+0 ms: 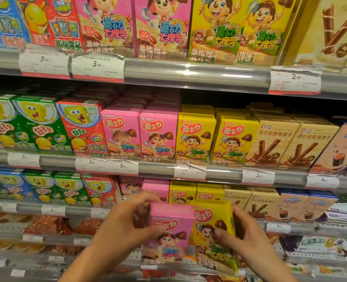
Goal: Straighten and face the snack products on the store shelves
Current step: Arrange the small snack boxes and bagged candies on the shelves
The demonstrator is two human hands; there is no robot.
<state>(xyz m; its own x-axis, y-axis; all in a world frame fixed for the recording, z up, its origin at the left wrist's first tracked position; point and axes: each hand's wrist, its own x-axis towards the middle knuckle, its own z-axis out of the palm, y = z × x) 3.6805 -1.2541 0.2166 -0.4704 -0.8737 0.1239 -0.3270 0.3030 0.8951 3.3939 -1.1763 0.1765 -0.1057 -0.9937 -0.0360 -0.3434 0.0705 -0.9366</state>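
Observation:
My left hand (123, 222) grips a pink snack box (169, 235) by its left side, thumb on the front. Beside it my right hand (248, 239) grips a yellow snack box (214, 231), thumb pressed on its front. Both boxes are held upright and side by side, touching, in front of the third shelf (79, 210) down. Behind them on that shelf stand more pink boxes (156, 189) and yellow boxes (195, 193).
The shelf above holds rows of green boxes, red boxes, pink boxes (140, 133), yellow boxes (215, 137) and beige wafer-roll boxes (290, 143). The top shelf (188, 74) carries larger boxes with price tags. Lower shelves hold bagged snacks (52, 226).

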